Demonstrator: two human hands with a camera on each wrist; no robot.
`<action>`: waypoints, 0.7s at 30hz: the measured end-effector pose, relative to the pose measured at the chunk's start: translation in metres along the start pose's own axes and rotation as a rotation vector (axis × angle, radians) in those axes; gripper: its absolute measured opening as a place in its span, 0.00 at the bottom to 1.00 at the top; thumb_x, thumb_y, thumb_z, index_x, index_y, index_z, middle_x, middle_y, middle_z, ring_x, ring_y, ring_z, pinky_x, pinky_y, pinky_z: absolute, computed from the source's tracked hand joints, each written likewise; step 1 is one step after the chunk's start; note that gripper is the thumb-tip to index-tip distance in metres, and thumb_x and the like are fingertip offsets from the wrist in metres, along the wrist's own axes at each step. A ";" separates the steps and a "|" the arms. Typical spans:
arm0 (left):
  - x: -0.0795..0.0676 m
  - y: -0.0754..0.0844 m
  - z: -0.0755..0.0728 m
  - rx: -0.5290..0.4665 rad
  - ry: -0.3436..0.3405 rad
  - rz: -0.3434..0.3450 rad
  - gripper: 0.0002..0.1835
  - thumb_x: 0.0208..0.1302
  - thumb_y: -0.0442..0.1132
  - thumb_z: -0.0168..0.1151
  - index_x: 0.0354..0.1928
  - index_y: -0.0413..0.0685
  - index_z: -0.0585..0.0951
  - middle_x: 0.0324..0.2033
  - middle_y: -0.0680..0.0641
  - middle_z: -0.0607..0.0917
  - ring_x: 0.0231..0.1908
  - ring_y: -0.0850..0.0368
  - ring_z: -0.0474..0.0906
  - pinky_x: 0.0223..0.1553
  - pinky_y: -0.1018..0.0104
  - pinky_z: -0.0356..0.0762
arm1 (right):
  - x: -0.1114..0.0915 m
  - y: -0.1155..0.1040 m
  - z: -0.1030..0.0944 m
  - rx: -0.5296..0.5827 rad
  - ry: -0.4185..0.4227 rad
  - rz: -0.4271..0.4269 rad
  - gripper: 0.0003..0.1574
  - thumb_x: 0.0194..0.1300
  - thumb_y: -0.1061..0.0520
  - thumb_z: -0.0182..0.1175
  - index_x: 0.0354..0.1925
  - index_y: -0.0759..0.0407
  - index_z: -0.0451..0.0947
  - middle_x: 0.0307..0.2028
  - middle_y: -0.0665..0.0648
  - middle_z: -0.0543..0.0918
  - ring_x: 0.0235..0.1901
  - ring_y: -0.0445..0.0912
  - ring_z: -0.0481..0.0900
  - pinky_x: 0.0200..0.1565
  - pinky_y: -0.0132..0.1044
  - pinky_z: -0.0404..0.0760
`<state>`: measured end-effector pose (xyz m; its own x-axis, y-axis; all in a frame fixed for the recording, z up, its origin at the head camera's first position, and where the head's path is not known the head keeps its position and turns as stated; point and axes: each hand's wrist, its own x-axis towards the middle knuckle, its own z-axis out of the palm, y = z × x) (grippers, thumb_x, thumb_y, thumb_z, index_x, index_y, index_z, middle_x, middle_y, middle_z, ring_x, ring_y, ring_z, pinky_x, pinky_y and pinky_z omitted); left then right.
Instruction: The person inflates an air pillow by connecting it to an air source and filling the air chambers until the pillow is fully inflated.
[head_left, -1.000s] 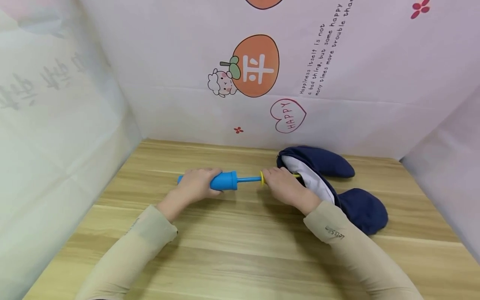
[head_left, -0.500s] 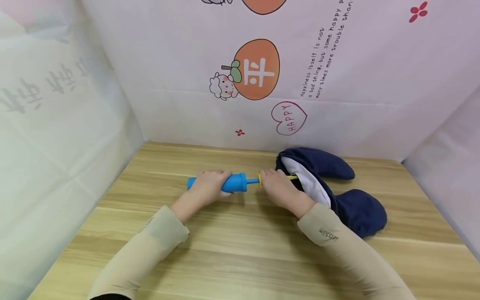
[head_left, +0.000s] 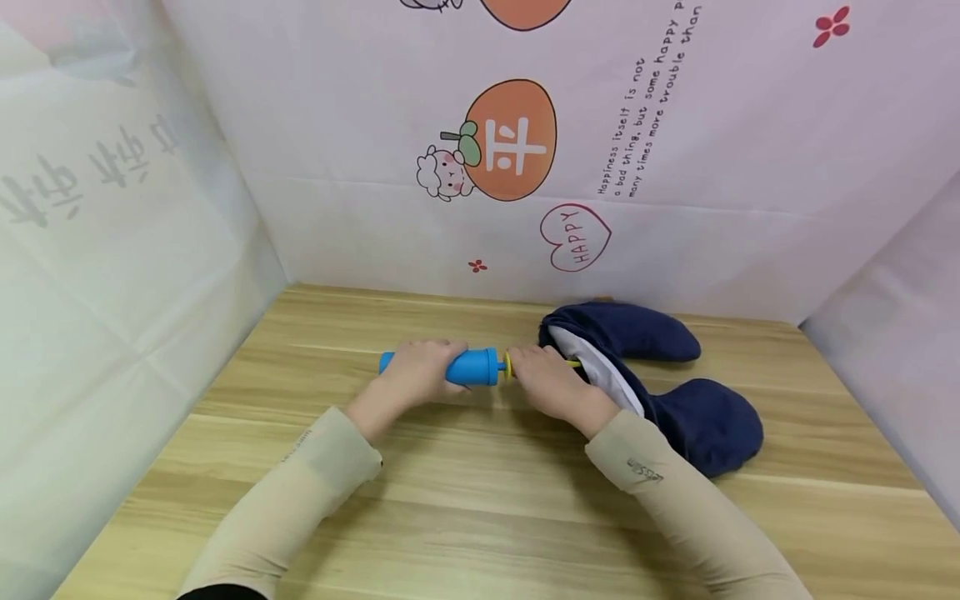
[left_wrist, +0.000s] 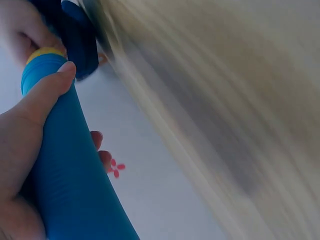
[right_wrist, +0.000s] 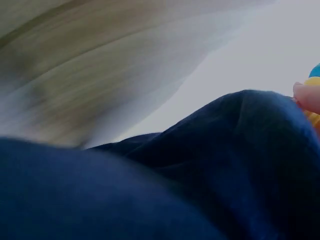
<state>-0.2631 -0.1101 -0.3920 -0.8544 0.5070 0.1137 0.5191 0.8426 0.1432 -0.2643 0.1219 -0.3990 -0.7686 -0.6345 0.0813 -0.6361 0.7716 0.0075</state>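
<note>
In the head view my left hand (head_left: 411, 372) grips the blue barrel of a hand pump (head_left: 476, 367), with the thumb laid along it in the left wrist view. My right hand (head_left: 549, 381) holds the pump's yellow end, just behind its yellow flange (head_left: 508, 364). Only a short bit of blue rod shows between barrel and flange. A thin yellow nozzle (head_left: 574, 363) runs from the right hand into the opening of a navy U-shaped fabric pillow (head_left: 707, 422). White lining (head_left: 600, 364) shows along that opening; the nozzle's tip is hidden inside.
The wooden table (head_left: 480, 517) bears the pillow, whose upper arm lies close to the back wall sheet (head_left: 360, 225). Printed sheets also enclose the left and right sides. A small orange piece (head_left: 603, 298) peeks out behind the pillow.
My left hand has moved the barrel right, so the exposed rod has become much shorter. My right hand, the nozzle and the pillow have shifted slightly left.
</note>
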 end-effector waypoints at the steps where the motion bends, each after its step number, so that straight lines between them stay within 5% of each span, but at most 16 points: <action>1: -0.001 -0.003 -0.001 -0.004 0.004 0.001 0.28 0.57 0.57 0.77 0.53 0.51 0.80 0.46 0.46 0.88 0.41 0.46 0.85 0.44 0.44 0.81 | -0.001 0.003 0.000 0.007 0.007 0.004 0.05 0.74 0.65 0.59 0.45 0.63 0.72 0.41 0.61 0.82 0.42 0.55 0.80 0.42 0.47 0.74; 7: -0.010 -0.022 -0.009 -0.020 0.019 -0.016 0.27 0.57 0.55 0.78 0.53 0.52 0.81 0.47 0.47 0.88 0.41 0.48 0.84 0.44 0.46 0.80 | -0.006 0.022 -0.003 0.016 0.038 0.010 0.05 0.74 0.65 0.60 0.40 0.61 0.71 0.37 0.59 0.81 0.39 0.55 0.80 0.40 0.47 0.75; 14: -0.026 -0.045 -0.015 -0.023 0.046 -0.017 0.30 0.56 0.55 0.79 0.56 0.50 0.81 0.48 0.46 0.88 0.42 0.47 0.85 0.43 0.45 0.81 | -0.012 0.035 -0.007 0.004 0.050 0.007 0.08 0.72 0.67 0.60 0.47 0.66 0.73 0.41 0.62 0.83 0.43 0.58 0.81 0.44 0.52 0.78; 21: -0.033 -0.046 -0.017 -0.006 0.050 -0.018 0.30 0.56 0.54 0.79 0.56 0.49 0.81 0.47 0.44 0.88 0.41 0.44 0.85 0.43 0.40 0.80 | -0.014 0.031 -0.001 0.050 0.064 0.015 0.07 0.72 0.67 0.60 0.38 0.61 0.71 0.36 0.59 0.80 0.39 0.55 0.79 0.39 0.48 0.75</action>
<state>-0.2590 -0.1689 -0.3853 -0.8617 0.4817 0.1597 0.5036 0.8505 0.1517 -0.2731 0.1547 -0.3989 -0.7730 -0.6176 0.1449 -0.6286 0.7765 -0.0441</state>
